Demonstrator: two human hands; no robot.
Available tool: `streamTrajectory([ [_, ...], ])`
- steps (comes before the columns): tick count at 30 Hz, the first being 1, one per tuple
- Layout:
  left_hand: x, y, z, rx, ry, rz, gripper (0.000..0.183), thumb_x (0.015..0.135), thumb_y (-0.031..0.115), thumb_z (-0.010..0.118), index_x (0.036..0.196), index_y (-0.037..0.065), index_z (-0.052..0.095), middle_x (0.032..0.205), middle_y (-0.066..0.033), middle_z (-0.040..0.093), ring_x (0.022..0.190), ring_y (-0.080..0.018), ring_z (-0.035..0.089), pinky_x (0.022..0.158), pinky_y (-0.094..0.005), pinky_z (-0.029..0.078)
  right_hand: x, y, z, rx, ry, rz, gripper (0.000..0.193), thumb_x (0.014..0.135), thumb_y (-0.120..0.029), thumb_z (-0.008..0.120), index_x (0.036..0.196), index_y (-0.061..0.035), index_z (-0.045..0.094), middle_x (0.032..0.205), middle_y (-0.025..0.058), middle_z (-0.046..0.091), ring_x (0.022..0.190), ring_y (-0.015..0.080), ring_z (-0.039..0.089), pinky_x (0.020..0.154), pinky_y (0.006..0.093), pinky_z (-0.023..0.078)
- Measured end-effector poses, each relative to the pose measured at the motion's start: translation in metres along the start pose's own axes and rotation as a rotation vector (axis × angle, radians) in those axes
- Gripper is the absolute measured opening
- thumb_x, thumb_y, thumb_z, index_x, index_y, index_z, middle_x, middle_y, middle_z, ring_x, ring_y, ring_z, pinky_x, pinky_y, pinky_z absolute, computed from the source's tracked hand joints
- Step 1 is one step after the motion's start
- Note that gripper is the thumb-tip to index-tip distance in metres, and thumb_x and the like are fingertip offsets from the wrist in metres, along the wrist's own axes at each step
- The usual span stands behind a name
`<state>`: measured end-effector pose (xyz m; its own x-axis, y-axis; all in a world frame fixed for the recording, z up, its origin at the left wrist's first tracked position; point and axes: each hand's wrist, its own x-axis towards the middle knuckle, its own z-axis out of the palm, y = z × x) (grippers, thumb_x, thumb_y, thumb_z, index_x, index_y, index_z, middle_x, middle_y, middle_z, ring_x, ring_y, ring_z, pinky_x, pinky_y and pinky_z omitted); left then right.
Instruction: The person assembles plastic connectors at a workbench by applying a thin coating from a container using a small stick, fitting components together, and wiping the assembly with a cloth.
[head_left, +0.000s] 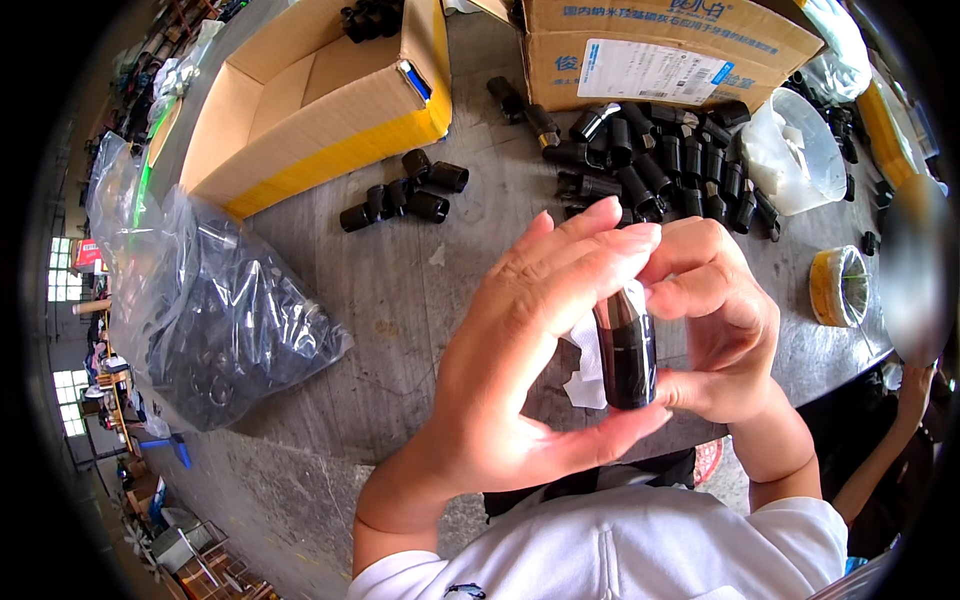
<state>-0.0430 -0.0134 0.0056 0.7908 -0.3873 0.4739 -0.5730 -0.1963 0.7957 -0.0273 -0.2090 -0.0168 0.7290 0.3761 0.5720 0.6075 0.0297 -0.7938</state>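
Between my two hands, in front of my chest, is a glossy black cylinder (629, 368) with a paler, shiny upper end. My left hand (520, 340) curves round it, fingertips at the top and thumb by its bottom end. From the other side my right hand (725, 320) pinches at it, with bent fingers near the top and the thumb low down. A piece of white tissue (587, 372) shows behind the cylinder; which fingers hold it is hidden. Just beyond my hands lies a pile of similar black cylinders (690, 160), some with shiny ends.
Several short black caps (428, 207) lie left of the pile. A clear bag (230, 310) of black pieces, an open carton (300, 115) and a printed cardboard box (545, 65) stand around. At right are a translucent tub (828, 165), a yellow tape roll (827, 290) and another person's arm (885, 450).
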Motion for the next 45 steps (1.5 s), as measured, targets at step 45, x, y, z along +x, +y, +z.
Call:
streamTrajectory([
  [45,0.001,-0.115,-0.004,-0.067,0.432,-0.158,0.044,0.086,0.019,0.071,0.120,-0.001,0.051,0.109,-0.0069,0.062,0.099,-0.0121,0.059,0.081,-0.0245,0.046,-0.409,-0.243,0.056,-0.663,-0.189,1.414,0.039,0.073,-0.028,0.066,0.107,-0.0111,0.057,0.084,0.0061,0.068,0.067,0.0290,0.064,0.062,0.0417,0.048],
])
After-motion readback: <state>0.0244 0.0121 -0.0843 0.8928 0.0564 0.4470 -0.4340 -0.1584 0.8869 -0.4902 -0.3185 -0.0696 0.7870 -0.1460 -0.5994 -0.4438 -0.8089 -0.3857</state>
